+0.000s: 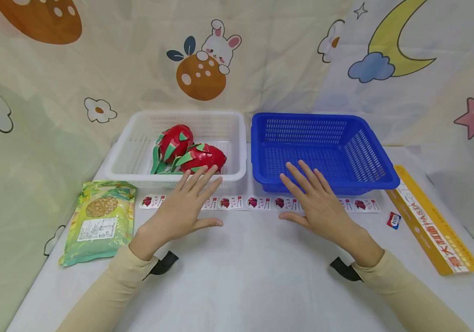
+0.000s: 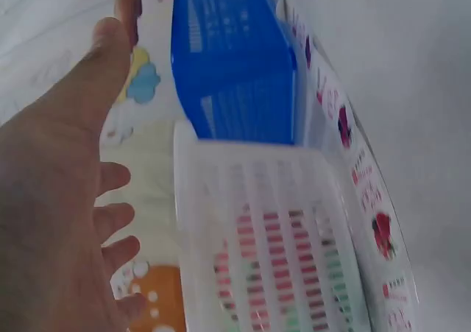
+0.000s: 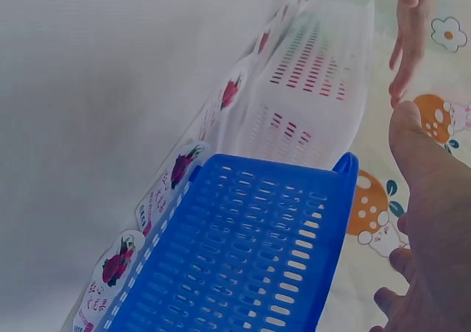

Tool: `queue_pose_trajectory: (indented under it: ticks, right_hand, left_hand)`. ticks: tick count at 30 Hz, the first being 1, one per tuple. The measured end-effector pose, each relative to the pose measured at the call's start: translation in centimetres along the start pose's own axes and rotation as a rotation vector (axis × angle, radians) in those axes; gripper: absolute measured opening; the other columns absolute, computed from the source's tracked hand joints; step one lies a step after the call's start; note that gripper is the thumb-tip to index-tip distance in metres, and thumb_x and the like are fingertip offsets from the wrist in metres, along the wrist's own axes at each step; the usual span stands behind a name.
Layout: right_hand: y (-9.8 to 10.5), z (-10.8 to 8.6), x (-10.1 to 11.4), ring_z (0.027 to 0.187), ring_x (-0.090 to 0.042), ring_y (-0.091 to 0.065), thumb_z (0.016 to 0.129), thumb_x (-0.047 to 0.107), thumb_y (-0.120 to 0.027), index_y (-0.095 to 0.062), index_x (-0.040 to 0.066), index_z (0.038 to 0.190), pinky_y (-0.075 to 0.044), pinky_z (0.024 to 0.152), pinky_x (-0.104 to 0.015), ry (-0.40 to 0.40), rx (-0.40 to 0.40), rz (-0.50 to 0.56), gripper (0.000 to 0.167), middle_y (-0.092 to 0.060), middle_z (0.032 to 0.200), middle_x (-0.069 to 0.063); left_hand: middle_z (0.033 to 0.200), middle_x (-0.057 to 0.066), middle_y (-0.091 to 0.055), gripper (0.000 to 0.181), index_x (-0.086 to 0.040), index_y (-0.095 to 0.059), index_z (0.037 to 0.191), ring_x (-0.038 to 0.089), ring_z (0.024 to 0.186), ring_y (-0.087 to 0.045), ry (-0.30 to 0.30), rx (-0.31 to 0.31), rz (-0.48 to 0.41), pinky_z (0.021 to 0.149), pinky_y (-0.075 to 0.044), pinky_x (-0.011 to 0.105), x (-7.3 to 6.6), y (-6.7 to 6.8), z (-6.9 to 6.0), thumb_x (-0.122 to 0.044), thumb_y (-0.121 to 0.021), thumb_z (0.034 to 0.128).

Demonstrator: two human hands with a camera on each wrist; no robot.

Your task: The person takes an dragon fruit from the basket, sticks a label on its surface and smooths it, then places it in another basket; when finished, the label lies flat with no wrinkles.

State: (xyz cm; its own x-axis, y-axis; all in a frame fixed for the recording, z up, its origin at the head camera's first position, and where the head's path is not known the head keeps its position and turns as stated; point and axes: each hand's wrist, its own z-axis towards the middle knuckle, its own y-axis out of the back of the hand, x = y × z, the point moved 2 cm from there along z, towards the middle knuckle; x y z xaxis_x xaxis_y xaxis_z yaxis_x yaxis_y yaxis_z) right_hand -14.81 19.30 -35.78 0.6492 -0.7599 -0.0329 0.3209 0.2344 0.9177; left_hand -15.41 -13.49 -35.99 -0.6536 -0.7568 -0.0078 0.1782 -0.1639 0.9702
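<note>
My left hand (image 1: 183, 207), fingers spread and straight, hovers before the front rim of a white plastic basket (image 1: 116, 168). Inside that basket lie two red dragon fruits (image 1: 176, 143) with green scales, apparently models. My right hand (image 1: 324, 207) is spread likewise near the front of a blue plastic basket (image 1: 369, 173), holding nothing. A row of dragon fruit stickers (image 1: 257, 203) runs along the table in front of both baskets, partly hidden by the hands. In the left wrist view, the white basket (image 2: 221, 159) shows red and green through its slots.
A green and yellow bag of grains or beans (image 1: 99, 230) lies at the left. To the right are a long yellow pasta packet (image 1: 436, 221) and a small red and blue wrapped piece (image 1: 394, 220). A printed cloth (image 1: 278, 60) hangs behind the baskets.
</note>
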Motion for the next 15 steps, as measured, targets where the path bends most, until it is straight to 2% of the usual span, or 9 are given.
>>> queue_pose_trajectory:
  ticks: [2, 4, 7, 9, 12, 13, 15]
  right_hand:
    - [0.0, 0.0, 0.1, 0.15, -0.034, -0.009, 0.09, 0.075, -0.028, -0.028, 0.014, 0.153, -0.011, 0.121, -0.053, 0.003, -0.001, 0.001, 0.088, -0.014, 0.163, -0.009]
    - [0.1, 0.1, 0.1, 0.15, -0.034, -0.009, 0.09, 0.075, -0.027, -0.027, 0.014, 0.153, -0.012, 0.12, -0.054, 0.004, -0.001, 0.005, 0.088, -0.014, 0.163, -0.009]
    - [0.2, 0.2, 0.1, 0.151, -0.034, -0.008, 0.09, 0.075, -0.024, -0.027, 0.014, 0.154, -0.013, 0.119, -0.056, -0.001, 0.0, 0.009, 0.089, -0.013, 0.163, -0.009]
    - [0.2, 0.4, 0.2, 0.151, -0.033, -0.007, 0.09, 0.076, -0.024, -0.025, 0.014, 0.154, -0.013, 0.119, -0.056, -0.008, 0.006, 0.016, 0.089, -0.013, 0.163, -0.009]
    - [0.2, 0.9, 0.3, 0.151, -0.032, -0.006, 0.09, 0.074, -0.031, -0.023, 0.016, 0.155, -0.012, 0.12, -0.055, -0.02, 0.016, 0.043, 0.088, -0.012, 0.163, -0.009]
    - [0.2, 1.2, 0.4, 0.151, -0.032, -0.005, 0.09, 0.072, -0.036, -0.022, 0.016, 0.155, -0.011, 0.121, -0.054, -0.027, 0.021, 0.062, 0.087, -0.012, 0.163, -0.009]
    - [0.3, 1.8, 0.5, 0.151, -0.032, -0.006, 0.09, 0.065, -0.049, -0.021, 0.016, 0.155, -0.01, 0.121, -0.055, -0.037, 0.026, 0.112, 0.087, -0.013, 0.163, -0.01]
  left_hand:
    - [0.164, 0.008, -0.008, 0.097, -0.014, -0.02, 0.155, 0.032, 0.15, -0.01, 0.041, -0.023, -0.061, 0.121, -0.011, 0.052, 1.3, 0.2, -0.6, -0.068, -0.056, 0.0836]
    - [0.164, 0.008, -0.01, 0.096, -0.012, -0.021, 0.155, 0.033, 0.15, -0.012, 0.106, -0.073, -0.139, 0.12, -0.014, 0.054, 3.1, 0.6, -1.2, -0.063, -0.06, 0.0845]
    - [0.163, 0.01, -0.013, 0.09, -0.009, -0.021, 0.155, 0.035, 0.149, -0.013, 0.262, -0.207, -0.285, 0.118, -0.016, 0.06, 6.4, 1.6, -2.3, -0.052, -0.063, 0.0877]
    - [0.163, 0.011, -0.014, 0.085, -0.008, -0.021, 0.154, 0.036, 0.148, -0.014, 0.412, -0.33, -0.38, 0.116, -0.016, 0.063, 8.6, 2.1, -3.3, -0.043, -0.064, 0.0893]
    - [0.162, 0.012, -0.016, 0.079, -0.01, -0.019, 0.155, 0.036, 0.147, -0.018, 0.703, -0.469, -0.486, 0.116, -0.017, 0.063, 11.4, 2.7, -5.1, -0.037, -0.06, 0.0927]
    - [0.162, 0.012, -0.016, 0.078, -0.011, -0.018, 0.155, 0.036, 0.147, -0.02, 0.801, -0.488, -0.526, 0.116, -0.018, 0.062, 12.1, 2.8, -5.7, -0.038, -0.057, 0.0937]
    - [0.162, 0.011, -0.016, 0.076, -0.013, -0.014, 0.156, 0.037, 0.146, -0.022, 0.954, -0.477, -0.612, 0.116, -0.021, 0.059, 13.4, 2.7, -6.7, -0.043, -0.051, 0.0962]
